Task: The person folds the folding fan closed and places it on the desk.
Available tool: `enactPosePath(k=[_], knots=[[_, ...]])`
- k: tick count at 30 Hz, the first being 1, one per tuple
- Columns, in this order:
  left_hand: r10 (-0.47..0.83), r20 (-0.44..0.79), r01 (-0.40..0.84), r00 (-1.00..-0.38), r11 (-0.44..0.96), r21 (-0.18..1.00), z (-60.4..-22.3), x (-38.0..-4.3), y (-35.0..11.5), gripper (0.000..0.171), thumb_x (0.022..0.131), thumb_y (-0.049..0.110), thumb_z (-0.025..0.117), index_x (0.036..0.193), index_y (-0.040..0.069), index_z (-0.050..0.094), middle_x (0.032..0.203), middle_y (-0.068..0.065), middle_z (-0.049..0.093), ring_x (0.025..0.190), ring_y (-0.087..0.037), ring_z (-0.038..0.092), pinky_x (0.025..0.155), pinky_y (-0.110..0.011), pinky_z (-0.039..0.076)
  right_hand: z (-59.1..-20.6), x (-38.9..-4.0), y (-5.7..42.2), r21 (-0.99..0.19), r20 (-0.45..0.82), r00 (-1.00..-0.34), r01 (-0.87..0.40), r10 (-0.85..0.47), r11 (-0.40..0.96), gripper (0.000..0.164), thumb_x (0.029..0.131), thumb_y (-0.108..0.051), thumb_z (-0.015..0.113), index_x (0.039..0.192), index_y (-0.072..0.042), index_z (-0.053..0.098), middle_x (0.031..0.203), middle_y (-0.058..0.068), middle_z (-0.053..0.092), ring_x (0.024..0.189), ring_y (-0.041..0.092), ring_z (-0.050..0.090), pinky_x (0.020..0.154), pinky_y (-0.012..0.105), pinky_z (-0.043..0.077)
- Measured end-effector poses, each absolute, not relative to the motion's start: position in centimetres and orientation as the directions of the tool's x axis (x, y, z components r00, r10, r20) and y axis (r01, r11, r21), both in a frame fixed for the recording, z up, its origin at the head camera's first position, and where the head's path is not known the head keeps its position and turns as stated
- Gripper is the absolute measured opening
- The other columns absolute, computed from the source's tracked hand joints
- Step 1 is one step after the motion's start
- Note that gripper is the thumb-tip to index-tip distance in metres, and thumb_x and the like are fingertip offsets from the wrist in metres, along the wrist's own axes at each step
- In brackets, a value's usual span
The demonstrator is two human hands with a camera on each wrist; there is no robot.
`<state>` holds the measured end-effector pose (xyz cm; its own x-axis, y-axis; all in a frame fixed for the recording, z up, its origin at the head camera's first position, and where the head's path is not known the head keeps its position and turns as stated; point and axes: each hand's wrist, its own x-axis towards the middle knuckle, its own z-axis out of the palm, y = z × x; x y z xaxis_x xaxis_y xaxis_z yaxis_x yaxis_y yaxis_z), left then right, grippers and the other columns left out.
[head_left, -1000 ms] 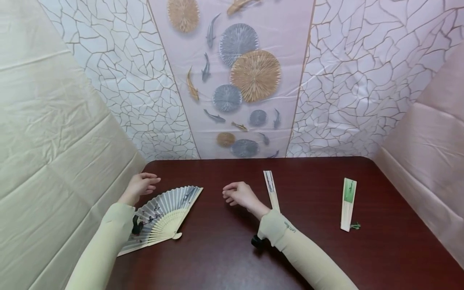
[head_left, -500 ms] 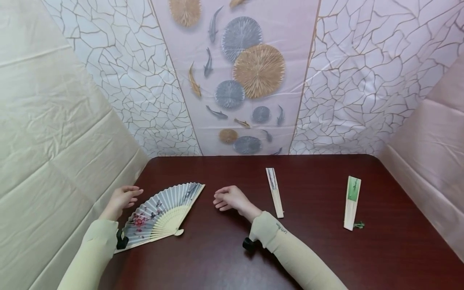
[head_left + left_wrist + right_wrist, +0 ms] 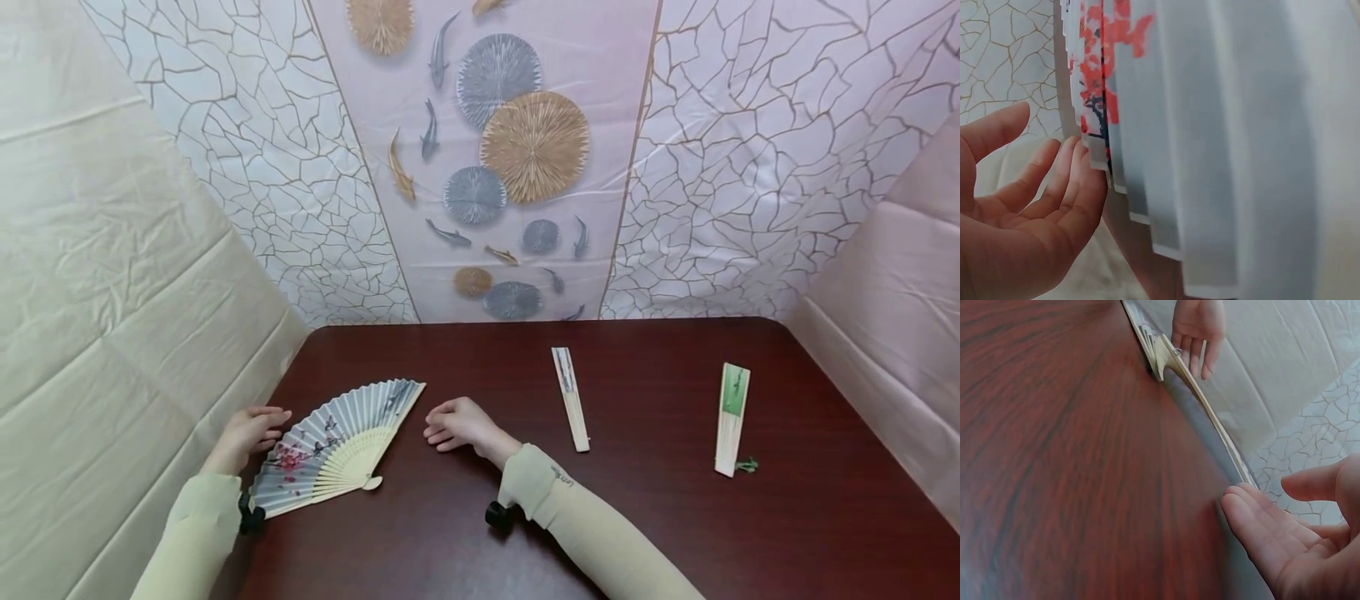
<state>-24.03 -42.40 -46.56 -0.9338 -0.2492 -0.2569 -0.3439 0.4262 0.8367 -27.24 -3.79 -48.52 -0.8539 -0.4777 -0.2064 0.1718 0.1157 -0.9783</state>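
A spread folding fan (image 3: 335, 446) lies on the table at the left, its grey-white pleated leaf printed with red blossoms and its pale ribs meeting toward the near side. At its left edge is my left hand (image 3: 243, 435), fingers extended. In the left wrist view, the fingertips (image 3: 1092, 178) come right up to the pleats, with the thumb held apart. My right hand (image 3: 463, 427) hovers low beside the fan's other end, fingers loosely bent, nothing held. From the right wrist, the fan appears edge-on and its far end overlaps my fingertips (image 3: 1239, 499).
A folded fan (image 3: 572, 400) with a pale patterned leaf lies right of centre. Farther right rests another folded fan (image 3: 732, 417), green-leafed with a green tassel (image 3: 747, 465). The dark red-brown table (image 3: 645, 517) is bounded by cloth walls at the left, back and right.
My left hand has shifted left and down to the fan's left edge. The right hand has moved left and nearer, closing on the fan's right end. The fans keep their places.
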Motion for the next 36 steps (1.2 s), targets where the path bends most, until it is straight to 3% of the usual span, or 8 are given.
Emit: enactPosePath(k=[8,18,36], knots=[[-0.245,-0.256,-0.339,-0.935,0.412,0.846,-46.9,-23.7,-42.5,0.053,0.101,0.024,0.061,0.132,-0.018,0.05,0.12,-0.022,0.065,0.1,-0.025,0.064,0.078,-0.028,0.059,-49.7,-26.9,-4.6,-0.974,-0.227,-0.84,0.206,-0.493,0.097,0.028,0.101,-0.007,0.056,0.12,0.012,0.062,0.097,0.024,0.073,0.091,0.035,0.073,0.072,0.04,0.063],[-0.221,-0.265,-0.337,-0.938,0.417,0.844,-47.2,-23.8,-41.7,0.049,0.101,0.021,0.06,0.131,-0.017,0.054,0.121,-0.022,0.067,0.091,-0.013,0.064,0.076,-0.025,0.056,-49.8,-26.7,-4.5,-0.967,-0.243,-0.818,0.249,-0.521,0.061,0.031,0.102,-0.007,0.053,0.124,0.014,0.059,0.1,0.026,0.072,0.094,0.036,0.072,0.076,0.041,0.063],[-0.196,-0.254,-0.314,-0.947,0.408,0.857,-47.4,-26.2,-37.6,0.044,0.099,0.017,0.062,0.127,-0.017,0.056,0.113,-0.016,0.07,0.086,-0.012,0.063,0.076,-0.026,0.055,-49.9,-26.3,-4.2,-0.945,-0.296,-0.78,0.324,-0.552,0.05,0.031,0.102,-0.009,0.056,0.122,0.014,0.06,0.1,0.027,0.072,0.09,0.032,0.073,0.076,0.041,0.063]])
